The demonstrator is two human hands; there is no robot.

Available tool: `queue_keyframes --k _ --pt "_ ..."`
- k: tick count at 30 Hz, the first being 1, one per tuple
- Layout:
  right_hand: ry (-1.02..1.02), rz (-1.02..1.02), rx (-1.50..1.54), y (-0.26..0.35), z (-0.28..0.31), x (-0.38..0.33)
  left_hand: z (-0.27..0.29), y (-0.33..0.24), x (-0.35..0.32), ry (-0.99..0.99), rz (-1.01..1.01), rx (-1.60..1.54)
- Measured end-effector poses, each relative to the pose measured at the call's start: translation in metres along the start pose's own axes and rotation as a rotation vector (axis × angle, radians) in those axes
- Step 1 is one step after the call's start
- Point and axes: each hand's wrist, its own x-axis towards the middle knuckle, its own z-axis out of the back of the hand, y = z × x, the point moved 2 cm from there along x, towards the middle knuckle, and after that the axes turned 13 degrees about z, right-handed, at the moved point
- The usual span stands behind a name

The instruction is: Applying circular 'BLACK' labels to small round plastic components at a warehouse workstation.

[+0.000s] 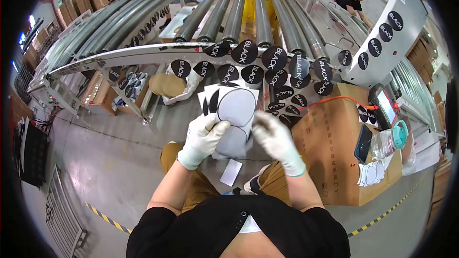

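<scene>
Currently gripping a stack of white sheets with round outlines in the gloved left hand, with the thumb across the front, near the centre of the frame; holding the gloved right hand just beside the right edge of the stack, with bent, blurred fingers; cannot tell whether closed on anything; facing rollers at upper centre, with black round stickers along their white rail; next to a cardboard box at right, bearing a dark phone, a clear bottle with a teal lid and more outlined sheets; seeing a loose white card at lower centre on the floor.
</scene>
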Motion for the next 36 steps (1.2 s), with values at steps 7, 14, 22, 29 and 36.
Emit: queue_keyframes --k 7,14,22,29,36 --pt "-0.309 0.959 -0.832 0.114 0.023 0.003 0.003 -0.063 -0.013 -0.121 -0.352 0.379" --pt "-0.314 1.063 -0.880 0.112 0.005 0.016 0.017 -0.074 -0.013 -0.202 -0.367 0.399" --pt "-0.285 1.042 -0.792 0.104 -0.008 0.030 0.027 -0.058 -0.012 -0.224 -0.295 0.430" --pt "-0.252 1.045 -0.783 0.099 -0.011 0.039 0.028 -0.056 -0.011 -0.261 -0.322 0.425" --pt "-0.273 1.059 -0.776 0.090 -0.011 0.039 0.027 -0.050 -0.013 -0.257 -0.270 0.425"
